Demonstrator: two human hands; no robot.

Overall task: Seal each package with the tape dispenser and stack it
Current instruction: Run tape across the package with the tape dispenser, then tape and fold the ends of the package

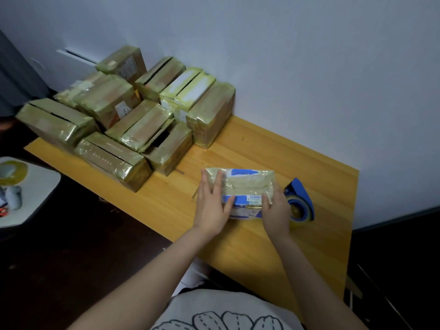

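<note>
Left hand (212,210) flat, fingers straight, right hand (276,214) grip curled

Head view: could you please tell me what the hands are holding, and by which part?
The taped package: the right hand grips its right end, the left hand presses straight fingers on its left end.

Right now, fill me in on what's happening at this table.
A person is working on a tape-wrapped blue-and-white package on the wooden table. The left hand presses its left end with straight fingers; the right hand grips its right end. A blue tape dispenser sits on the table just right of it, unheld. A pile of taped cardboard boxes stands at the table's far left.
</note>
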